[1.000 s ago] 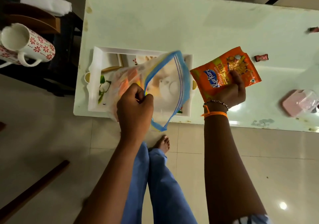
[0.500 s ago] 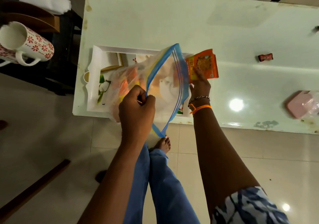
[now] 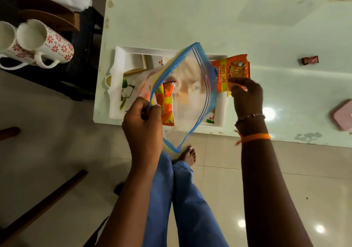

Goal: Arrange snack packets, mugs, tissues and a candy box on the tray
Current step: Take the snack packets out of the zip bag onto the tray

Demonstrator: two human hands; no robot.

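Holding 1 orange packet (image 3: 231, 71) over the tray's (image 3: 122, 56) right end, the right hand (image 3: 245, 94) is closed on its lower edge, apparently for placing. The bag (image 3: 188, 94), mouth pinched open by the left hand (image 3: 142, 121), shows more packets inside. 2 mugs (image 3: 42, 41) stand well apart.
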